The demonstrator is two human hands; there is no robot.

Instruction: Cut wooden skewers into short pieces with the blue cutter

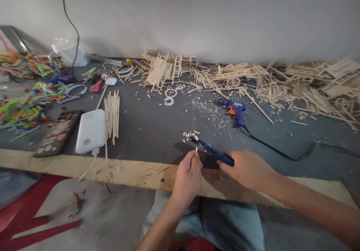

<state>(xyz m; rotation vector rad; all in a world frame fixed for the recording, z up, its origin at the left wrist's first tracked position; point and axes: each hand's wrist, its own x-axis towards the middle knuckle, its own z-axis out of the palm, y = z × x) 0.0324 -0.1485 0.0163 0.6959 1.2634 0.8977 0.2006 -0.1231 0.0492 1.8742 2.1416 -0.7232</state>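
- Nearest the camera, the left hand (188, 172) is curled shut, fingertips pinching a short, thin pale wooden stick (196, 150) that stands upright just over the table's front edge.
- Beside it, the right hand (247, 167) is clenched around the handles of a pair of blue-handled cutting pliers (211, 152); the tool's tip points left and away, just beyond the stick, and whether its jaws are parted is too small to tell.
- Both hands work above the bare light-wood front edge of the grey-topped table (135, 172).
- Risk, as a judgement: the stick is short and the pinching fingertips lie close to the blades, so a slip could nip a finger; a snipped piece could also fly off.
- Just past the tool tip lies a little heap of cut wooden bits (190, 135), which a sweep of the wrist could scatter.
- Farther right, a blue and orange hot glue gun (235, 110) lies on its side, its black cord (281, 151) trailing right behind the right forearm; snagging it could drag the gun.
- Left, a bundle of long wooden sticks (111, 116) lies beside a white power bank (90, 131) and a patterned phone (57, 133).
- Farthest back, small wooden ladder-like frames (165, 69) sit amid loose sticks along the wall.
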